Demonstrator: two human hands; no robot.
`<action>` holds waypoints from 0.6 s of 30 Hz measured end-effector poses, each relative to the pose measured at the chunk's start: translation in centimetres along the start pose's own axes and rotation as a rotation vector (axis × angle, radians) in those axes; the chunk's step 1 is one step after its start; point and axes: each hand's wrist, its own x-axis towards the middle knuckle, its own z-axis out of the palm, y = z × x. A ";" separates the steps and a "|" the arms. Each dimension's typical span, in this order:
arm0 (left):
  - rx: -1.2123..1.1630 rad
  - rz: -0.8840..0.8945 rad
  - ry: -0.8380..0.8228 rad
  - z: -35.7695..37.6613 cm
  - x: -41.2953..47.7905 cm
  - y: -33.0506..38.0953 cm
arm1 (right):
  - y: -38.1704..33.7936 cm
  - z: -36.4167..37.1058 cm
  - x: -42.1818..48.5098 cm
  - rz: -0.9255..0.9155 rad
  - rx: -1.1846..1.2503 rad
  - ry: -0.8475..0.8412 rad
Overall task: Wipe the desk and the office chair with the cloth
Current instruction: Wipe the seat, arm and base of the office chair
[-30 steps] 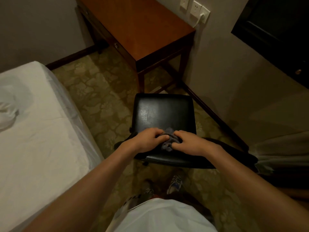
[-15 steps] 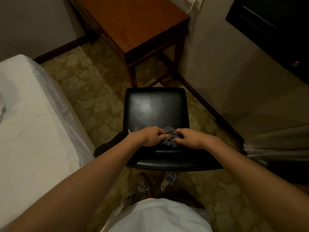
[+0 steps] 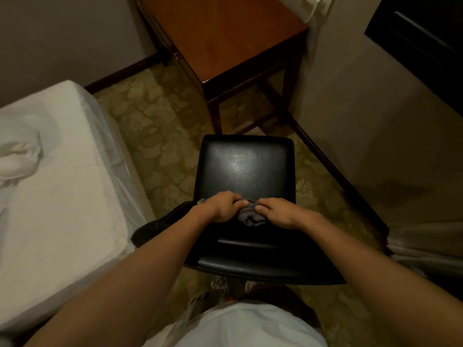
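Note:
A black leather office chair [image 3: 244,166] stands right in front of me, its glossy seat facing up. A bunched grey cloth [image 3: 249,216] lies on the near part of the seat. My left hand [image 3: 223,207] grips the cloth's left side with curled fingers. My right hand [image 3: 276,212] pinches its right side, thumb on top. The two hands almost meet over the cloth. Beyond the chair stands the reddish-brown wooden desk [image 3: 220,36], its top bare.
A bed with white sheets [image 3: 57,186] fills the left side. A beige wall [image 3: 375,121] with a dark baseboard runs along the right, and a curtain [image 3: 426,244] hangs at the right edge. Patterned carpet [image 3: 155,136] lies between bed, chair and desk.
Both hands stay on the cloth at the same spot on the seat. The camera view has shifted a little, showing more of the chair's back edge.

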 end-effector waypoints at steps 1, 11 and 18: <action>-0.014 0.004 0.018 -0.1 -0.2 -0.1 | -0.1 -0.3 -0.2 -0.005 0.028 0.004; -0.187 -0.003 0.143 -2.9 -5.2 -3.1 | -5.4 -0.4 0.6 -0.151 0.184 -0.020; -0.304 0.021 0.107 -6.3 -8.1 -8.0 | -11.7 0.9 0.9 -0.176 0.202 0.040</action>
